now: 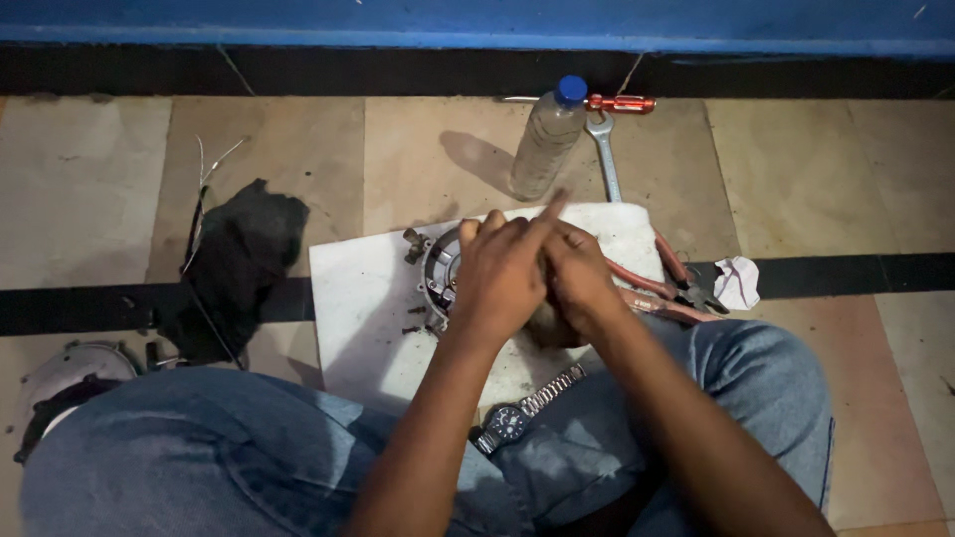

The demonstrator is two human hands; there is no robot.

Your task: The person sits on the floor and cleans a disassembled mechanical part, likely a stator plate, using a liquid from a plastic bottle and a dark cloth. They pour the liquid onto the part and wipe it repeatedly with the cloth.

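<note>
Your left hand [502,273] and right hand [577,283] are closed around the round metal part [438,273] near the white sheet's [358,298] top edge, though they hide your grip. If it slips, the small screws [413,320] beside it could roll off the sheet.

- Dim, warm light overall; corners of the frame fall darker
- The plastic bottle [548,142] throws a soft shadow toward the left, so light comes from the right
- Both hands slightly motion-blurred at centre
- No strong glare
</note>
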